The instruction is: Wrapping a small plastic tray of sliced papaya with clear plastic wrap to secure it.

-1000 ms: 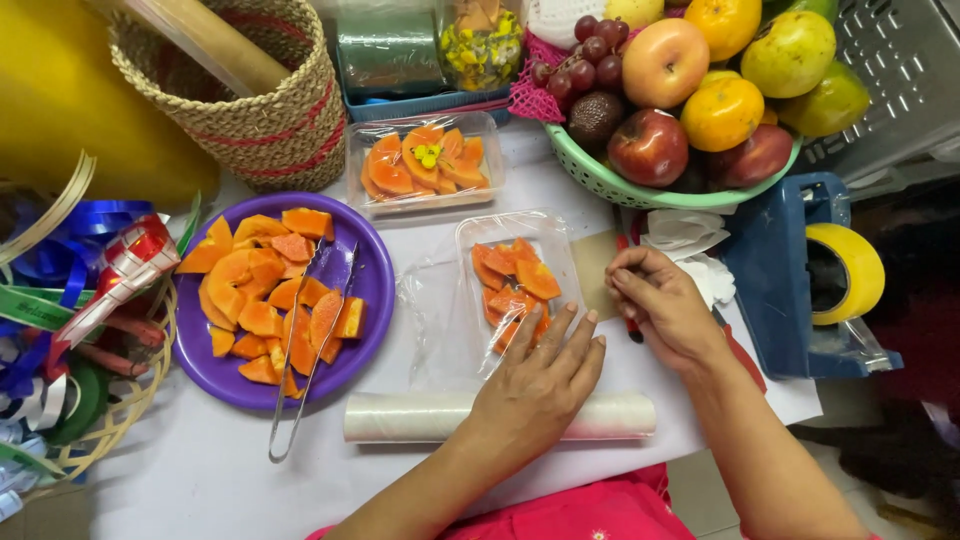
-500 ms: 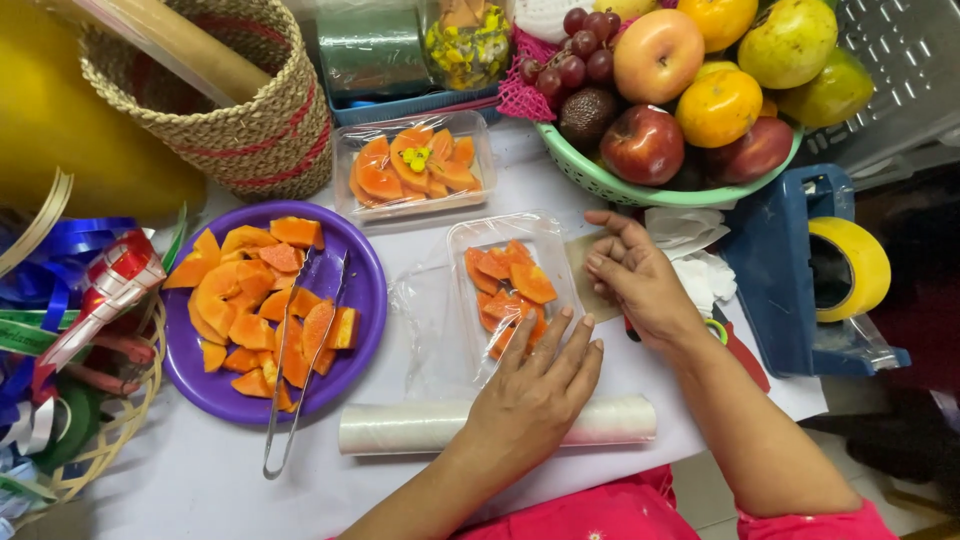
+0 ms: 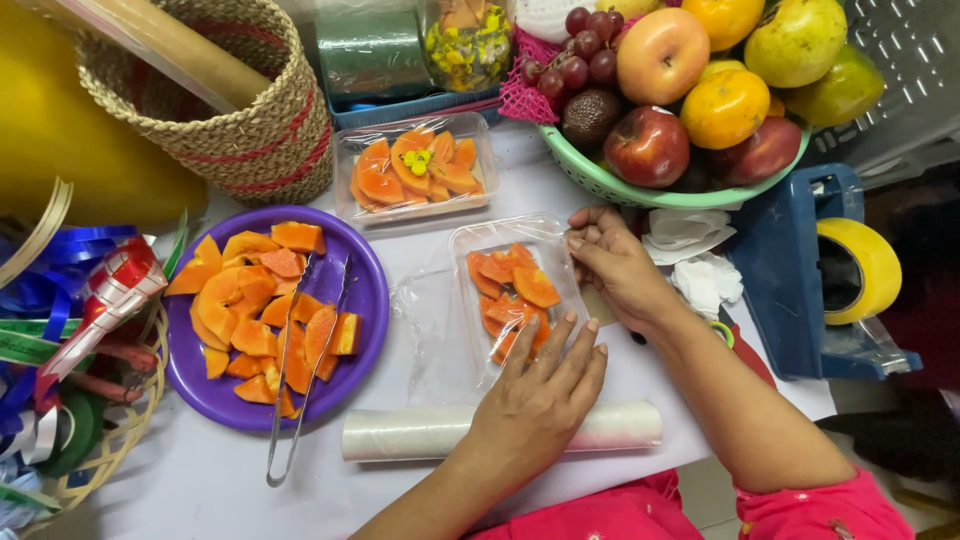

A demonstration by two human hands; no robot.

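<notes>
1. Two bare hands work over a clear plastic tray [image 3: 515, 290] of orange papaya pieces, which sits on a sheet of cling film [image 3: 435, 330] on the white worktop [image 3: 200, 480]
2. Since a second ago the right hand [image 3: 615, 265] has moved from the worktop just right of the tray up to the tray's far right rim, and its curled fingers now pinch the film at that edge
3. The left hand [image 3: 535, 400] has stayed where it was, laid flat with fingers spread and gripping nothing; its fingertips press on the near end of the tray and its palm lies over the roll of cling film [image 3: 500, 430]
4. The change suggests the wrapping has reached the far right side of the tray, with the near side held steady
5. The tray lies between the two grips: touching the left fingertips at its near end, touching the right fingers at its far right corner
6. A purple plate [image 3: 365, 300] of more papaya slices lies to the left, with metal tongs [image 3: 300, 370] resting across it
7. A second tray [image 3: 415, 170], already filled and topped with a small flower, sits further away
8. A green bowl of mixed fruit [image 3: 620, 185] stands far right, a woven basket [image 3: 250, 110] far left
</notes>
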